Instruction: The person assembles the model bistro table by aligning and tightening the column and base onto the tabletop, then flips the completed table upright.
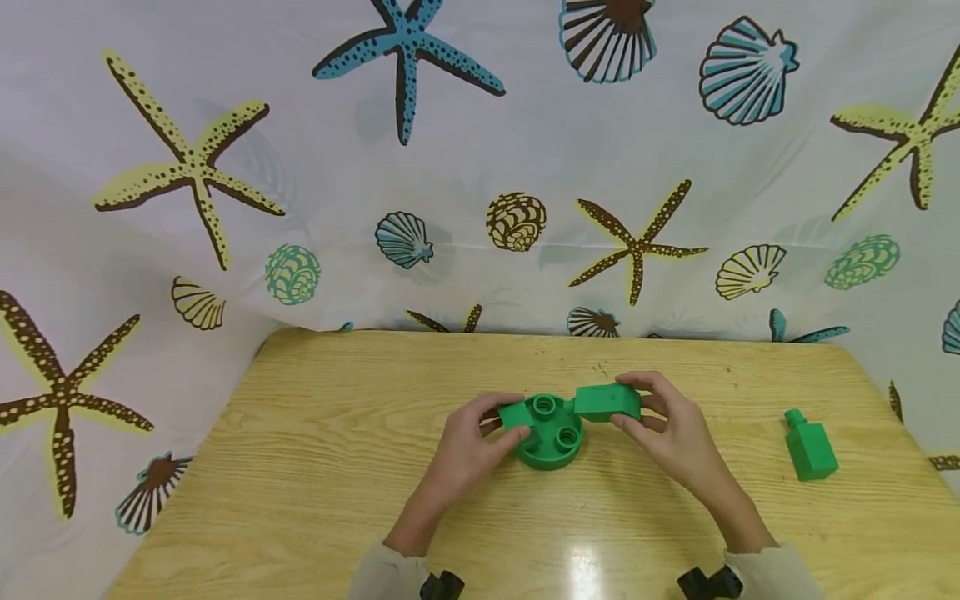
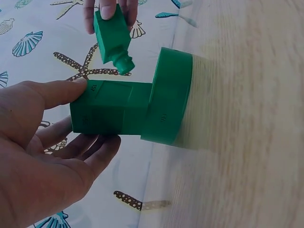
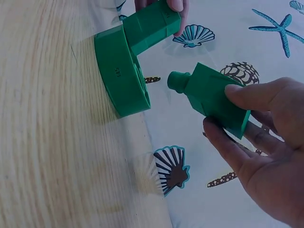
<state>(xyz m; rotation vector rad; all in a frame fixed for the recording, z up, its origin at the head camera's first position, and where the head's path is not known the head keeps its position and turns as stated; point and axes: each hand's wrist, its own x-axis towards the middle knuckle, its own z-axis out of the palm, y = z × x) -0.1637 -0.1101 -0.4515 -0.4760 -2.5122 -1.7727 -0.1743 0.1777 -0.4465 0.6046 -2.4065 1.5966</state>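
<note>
A round green base (image 1: 550, 460) lies flat on the table with two open round sockets showing. My left hand (image 1: 471, 439) grips a green block (image 2: 111, 107) that stands upright on the base, thumb on one side and fingers on the other. My right hand (image 1: 675, 437) pinches a second green block (image 3: 216, 97) between thumb and fingers. That block is raised beside the base and tilted, its round ridged peg (image 3: 178, 81) pointing toward the base with a gap between in the right wrist view. The left block's lower end is hidden in the base.
A third green block (image 1: 812, 450) with a peg lies on the wooden table (image 1: 300, 467) at the right. Behind the table hangs a white cloth (image 1: 480, 167) printed with starfish and shells.
</note>
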